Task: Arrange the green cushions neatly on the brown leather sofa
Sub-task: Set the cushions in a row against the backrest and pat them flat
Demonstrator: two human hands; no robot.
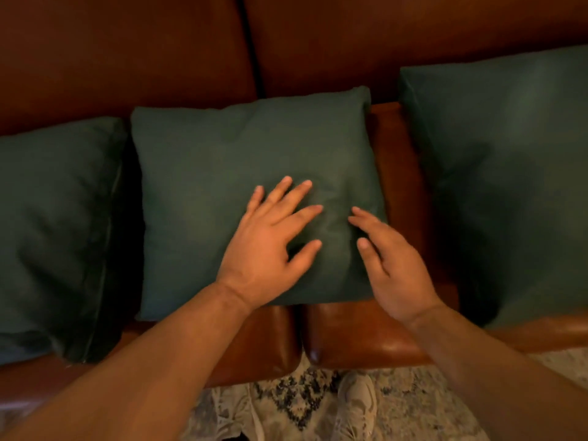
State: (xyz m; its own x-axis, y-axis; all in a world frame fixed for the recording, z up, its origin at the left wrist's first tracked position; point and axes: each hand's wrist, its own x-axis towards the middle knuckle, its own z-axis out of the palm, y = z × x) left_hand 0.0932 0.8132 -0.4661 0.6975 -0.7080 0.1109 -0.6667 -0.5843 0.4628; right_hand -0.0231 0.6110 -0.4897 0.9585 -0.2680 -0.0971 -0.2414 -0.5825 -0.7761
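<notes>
On the sofa (pixel 366 332), three green cushions stand in a row, leaning against the brown leather backrest. The middle cushion (pixel 222 173) sits across the gap between the two seat pads, its lower edge near the front of the seat. The left cushion (pixel 54 218) stands just beside it, the two nearly touching. The right cushion (pixel 509 170) stands apart from it, with a strip of bare leather between them.

The left hand (pixel 267 246) lies palm down on the lower right part of the middle cushion. Its fingers (pixel 296 192) are straight and spread wide, holding nothing, and the thumb points to the right. The fabric creases slightly around the fingertips.

The right hand (pixel 391 259) is turned edge-on at the right border of the same cushion. Its fingers are straight, close together and point up and to the left, and they grip nothing. The fingertips seem to touch the cushion near its right edge, though motion blur makes the contact hard to confirm. Both forearms are bare.

Below the seat lies a patterned rug (pixel 286 405), with a pale shoe (pixel 358 405) on it.
</notes>
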